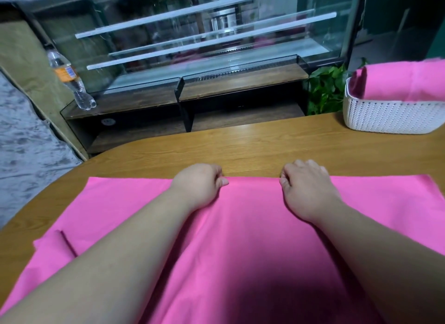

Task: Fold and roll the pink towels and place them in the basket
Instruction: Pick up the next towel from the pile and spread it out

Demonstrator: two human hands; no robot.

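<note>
**Left hand [199,182] and right hand [305,186] gripping pink towel [250,227] on wooden table [240,143]**

Both hands are reaching out side by side over the near half of the table. Each one is curling its fingers around the far edge of the pink towel, with a short stretch of hem running between them. The left thumb is lying along the cloth, and the knuckles of both hands are facing up. Both bare forearms are resting across the fabric.

The towel is lying spread flat over the near half of the table and is running out of view at the near edge. Towards the table's near left side, a raised ridge of pink cloth [60,241] is showing. Whether it is a fold in the same towel or a separate piece cannot be told.

At the table's far right corner a white perforated basket [390,116] is sitting, well apart from the hands. It is holding more pink fabric [397,82], which is rising above its rim. Whether that fabric is rolled or folded cannot be told.

Beyond the table's far edge a glass display case [192,34] is standing on a dark wooden stand, with white shelf rails showing through the glass. A plastic bottle [69,80] with an orange label is standing beyond the table's far left, at the corner of that stand. A leafy green plant [325,90] is growing just beyond the table's far right, beside the basket.
</note>
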